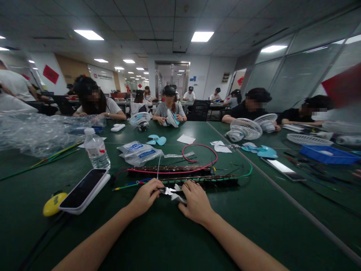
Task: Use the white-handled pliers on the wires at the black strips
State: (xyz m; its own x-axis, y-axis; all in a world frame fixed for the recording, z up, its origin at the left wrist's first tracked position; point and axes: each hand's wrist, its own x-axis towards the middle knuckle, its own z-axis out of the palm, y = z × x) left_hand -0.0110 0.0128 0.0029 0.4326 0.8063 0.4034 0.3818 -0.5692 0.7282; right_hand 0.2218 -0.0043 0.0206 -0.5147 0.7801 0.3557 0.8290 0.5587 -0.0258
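My left hand [145, 195] and my right hand [194, 201] meet on the green table [254, 214], both curled round a small metal tool with white handles [172, 192]. Whether it is cutters or pliers I cannot tell. Just beyond my fingers lie two long dark terminal strips [180, 177], with a red wire [200, 155] looping over them and a green wire [242, 174] running off to the right. A thin white tie stands up from the strips near my left hand.
A phone on a white power bank [84, 190] and a yellow object [53, 204] lie at left, with a water bottle [96, 148] and plastic bags [139, 152] behind. Another phone [282, 168], a blue tray [328, 154] and small fans [244, 129] are at right. Several people sit around the tables.
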